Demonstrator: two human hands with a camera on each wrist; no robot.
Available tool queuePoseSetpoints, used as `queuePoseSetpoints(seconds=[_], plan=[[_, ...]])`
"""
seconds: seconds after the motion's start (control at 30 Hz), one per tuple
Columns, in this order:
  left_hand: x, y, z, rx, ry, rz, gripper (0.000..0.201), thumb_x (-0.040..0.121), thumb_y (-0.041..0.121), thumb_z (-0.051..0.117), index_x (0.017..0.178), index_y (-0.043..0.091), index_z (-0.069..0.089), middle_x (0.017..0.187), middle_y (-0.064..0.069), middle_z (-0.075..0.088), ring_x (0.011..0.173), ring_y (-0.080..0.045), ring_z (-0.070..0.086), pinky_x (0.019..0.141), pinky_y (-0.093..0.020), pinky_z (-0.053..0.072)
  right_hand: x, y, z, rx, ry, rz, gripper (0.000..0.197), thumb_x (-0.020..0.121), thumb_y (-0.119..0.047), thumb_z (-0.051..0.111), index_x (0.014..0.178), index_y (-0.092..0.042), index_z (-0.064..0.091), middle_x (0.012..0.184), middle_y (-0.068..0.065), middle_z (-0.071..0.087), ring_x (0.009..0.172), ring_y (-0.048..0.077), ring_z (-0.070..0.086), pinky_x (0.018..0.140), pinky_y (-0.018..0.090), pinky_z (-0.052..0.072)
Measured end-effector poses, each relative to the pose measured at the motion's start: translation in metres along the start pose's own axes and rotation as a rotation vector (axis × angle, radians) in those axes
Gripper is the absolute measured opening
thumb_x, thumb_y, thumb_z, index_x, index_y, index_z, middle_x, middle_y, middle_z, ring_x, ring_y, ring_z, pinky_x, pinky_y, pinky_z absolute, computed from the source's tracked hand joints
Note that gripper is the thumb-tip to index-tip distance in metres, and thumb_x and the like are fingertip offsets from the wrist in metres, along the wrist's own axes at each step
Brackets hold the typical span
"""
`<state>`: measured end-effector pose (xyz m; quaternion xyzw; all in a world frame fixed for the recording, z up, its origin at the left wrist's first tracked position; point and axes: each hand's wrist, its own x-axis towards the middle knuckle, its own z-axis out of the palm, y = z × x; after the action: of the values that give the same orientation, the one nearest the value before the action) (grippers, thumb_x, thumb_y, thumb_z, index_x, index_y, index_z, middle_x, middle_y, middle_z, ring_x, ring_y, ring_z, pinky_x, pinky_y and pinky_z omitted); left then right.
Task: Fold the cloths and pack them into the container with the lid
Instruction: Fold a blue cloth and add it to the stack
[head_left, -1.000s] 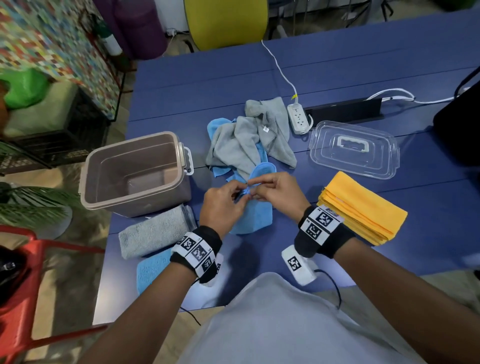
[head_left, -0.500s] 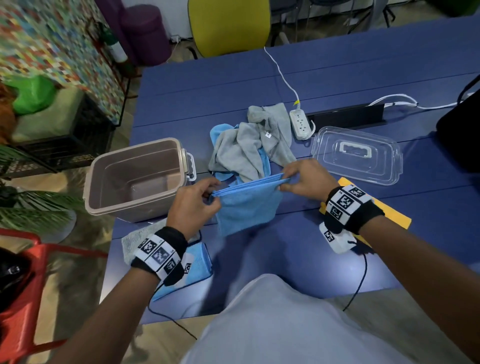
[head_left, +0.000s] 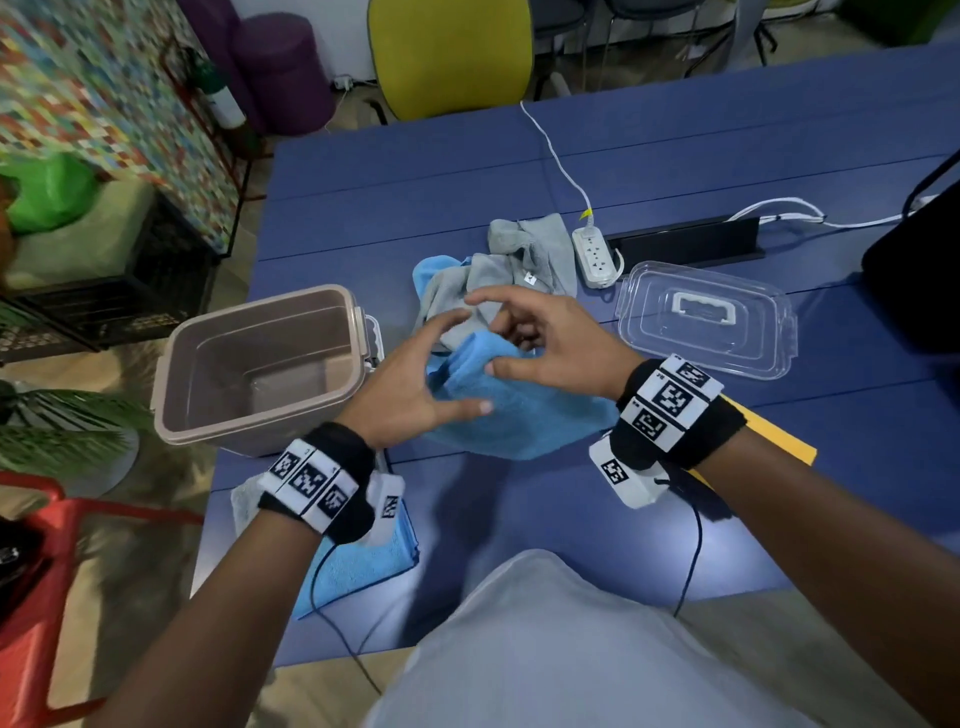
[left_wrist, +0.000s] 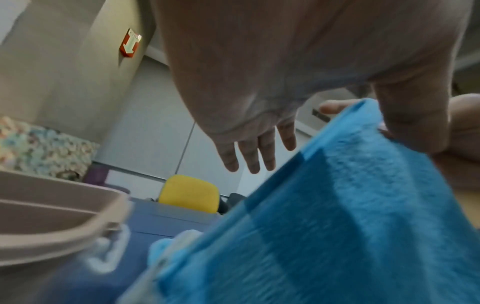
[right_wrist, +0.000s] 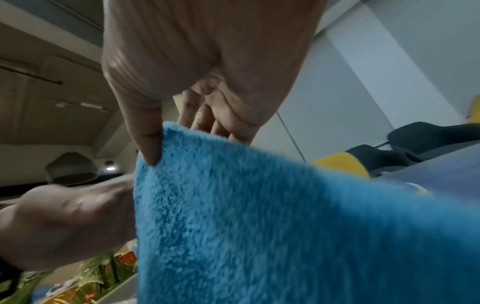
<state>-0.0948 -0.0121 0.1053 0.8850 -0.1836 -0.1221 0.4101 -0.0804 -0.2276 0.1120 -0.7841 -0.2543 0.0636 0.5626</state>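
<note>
A blue cloth (head_left: 514, 410) is bunched at the table's centre, its top lifted off the surface. My right hand (head_left: 498, 338) pinches that raised fold: in the right wrist view the thumb (right_wrist: 148, 139) lies on the near side of the blue cloth (right_wrist: 285, 226) and the fingers sit behind it. My left hand (head_left: 452, 364) hovers beside it with fingers spread and straight (left_wrist: 249, 156), its thumb against the cloth (left_wrist: 337, 226). The tan container (head_left: 218, 374) stands empty at the left. Its clear lid (head_left: 706, 322) lies at the right.
Crumpled grey cloths (head_left: 524, 254) lie over another blue one (head_left: 431, 273) behind my hands. Folded blue (head_left: 363, 566) and grey (head_left: 244, 504) cloths sit at the front left, yellow cloths (head_left: 769, 441) under my right wrist. A power strip (head_left: 597, 257) and black bar (head_left: 685, 241) lie farther back.
My hands held the blue cloth stretched apart by its top edge; they have now come together over it. The left hand has let go and opened.
</note>
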Motion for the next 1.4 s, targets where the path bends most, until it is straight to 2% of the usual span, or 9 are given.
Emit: queuePoseSetpoints(seconds=[0.13, 0.27, 0.37, 0.47, 0.57, 0.8, 0.97, 1.1, 1.4], plan=[[0.032, 0.02, 0.01, -0.117, 0.168, 0.044, 0.022, 0.073, 0.02, 0.078, 0.088, 0.01, 0.066, 0.08, -0.012, 0.067, 0.072, -0.014, 0.06, 0.07, -0.043, 0.053, 0.008, 0.004, -0.019, -0.255, -0.025, 0.066, 0.064, 0.068, -0.033, 0.085, 0.121, -0.022, 0.052, 0.093, 0.0, 0.062, 0.081, 0.007, 0.059, 0.073, 0.02, 0.047], [0.047, 0.003, 0.008, -0.11, 0.257, 0.043, 0.025, 0.071, 0.015, 0.08, 0.066, 0.021, 0.056, 0.062, 0.004, 0.057, 0.06, -0.006, 0.049, 0.061, -0.029, 0.042, -0.011, 0.052, -0.053, -0.663, -0.246, 0.383, 0.041, 0.063, -0.045, 0.083, 0.09, -0.022, 0.062, 0.075, -0.005, 0.062, 0.074, 0.019, 0.06, 0.069, 0.03, 0.047], [0.047, -0.015, 0.008, -0.202, 0.247, 0.054, 0.027, 0.072, 0.008, 0.079, 0.068, 0.023, 0.057, 0.078, 0.005, 0.07, 0.074, -0.006, 0.061, 0.07, -0.031, 0.051, -0.024, 0.073, -0.055, -0.601, 0.129, 0.332, 0.021, 0.071, -0.032, 0.081, 0.079, -0.025, 0.063, 0.068, -0.004, 0.061, 0.072, 0.022, 0.059, 0.069, 0.032, 0.045], [0.035, -0.037, 0.017, -0.289, 0.197, 0.048, 0.03, 0.073, -0.006, 0.075, 0.074, 0.017, 0.056, 0.107, -0.001, 0.071, 0.104, -0.01, 0.066, 0.091, -0.029, 0.052, -0.045, 0.087, -0.041, -0.592, 0.315, 0.1, 0.027, 0.067, -0.006, 0.076, 0.089, -0.018, 0.066, 0.101, -0.001, 0.07, 0.1, 0.024, 0.065, 0.089, 0.038, 0.05], [0.009, -0.07, 0.052, -0.19, 0.164, 0.08, 0.049, 0.069, -0.017, 0.067, 0.076, 0.027, 0.047, 0.121, 0.001, 0.065, 0.122, -0.007, 0.055, 0.107, -0.026, 0.04, -0.082, 0.111, -0.012, -0.622, 0.092, -0.011, 0.032, 0.06, 0.002, 0.064, 0.089, -0.011, 0.059, 0.123, 0.005, 0.063, 0.128, 0.019, 0.049, 0.102, 0.031, 0.037], [-0.074, -0.148, 0.166, 0.13, -0.337, -0.026, 0.034, 0.082, -0.005, 0.059, 0.112, 0.009, 0.052, 0.142, 0.002, 0.05, 0.141, -0.004, 0.026, 0.113, -0.031, 0.032, -0.18, 0.189, 0.05, -0.475, -0.333, 0.373, 0.067, 0.066, 0.009, 0.053, 0.125, -0.023, 0.047, 0.132, 0.005, 0.056, 0.143, 0.017, 0.028, 0.108, 0.039, 0.038], [-0.082, -0.151, 0.174, 0.058, -0.226, -0.15, 0.023, 0.09, 0.016, 0.062, 0.106, 0.022, 0.046, 0.122, 0.006, 0.065, 0.11, -0.02, 0.062, 0.089, -0.032, 0.05, -0.193, 0.197, 0.053, -0.318, -0.182, 0.464, 0.054, 0.08, 0.003, 0.062, 0.125, -0.024, 0.048, 0.132, -0.001, 0.06, 0.134, 0.015, 0.044, 0.106, 0.028, 0.038], [-0.063, -0.148, 0.168, -0.068, -0.088, -0.333, 0.016, 0.094, 0.031, 0.059, 0.099, 0.024, 0.046, 0.081, 0.003, 0.063, 0.073, -0.019, 0.06, 0.066, -0.031, 0.045, -0.18, 0.195, 0.048, -0.328, -0.043, 0.519, 0.034, 0.089, -0.017, 0.066, 0.122, -0.011, 0.061, 0.111, 0.001, 0.069, 0.105, 0.022, 0.065, 0.086, 0.026, 0.046], [-0.022, -0.153, 0.177, -0.142, 0.111, -0.628, 0.036, 0.096, 0.039, 0.053, 0.089, 0.004, 0.053, 0.081, -0.006, 0.056, 0.078, -0.024, 0.052, 0.067, -0.03, 0.036, -0.144, 0.188, 0.053, -0.349, 0.081, 0.841, 0.031, 0.097, -0.036, 0.051, 0.095, -0.009, 0.065, 0.085, 0.004, 0.063, 0.082, 0.022, 0.058, 0.068, 0.027, 0.036]])
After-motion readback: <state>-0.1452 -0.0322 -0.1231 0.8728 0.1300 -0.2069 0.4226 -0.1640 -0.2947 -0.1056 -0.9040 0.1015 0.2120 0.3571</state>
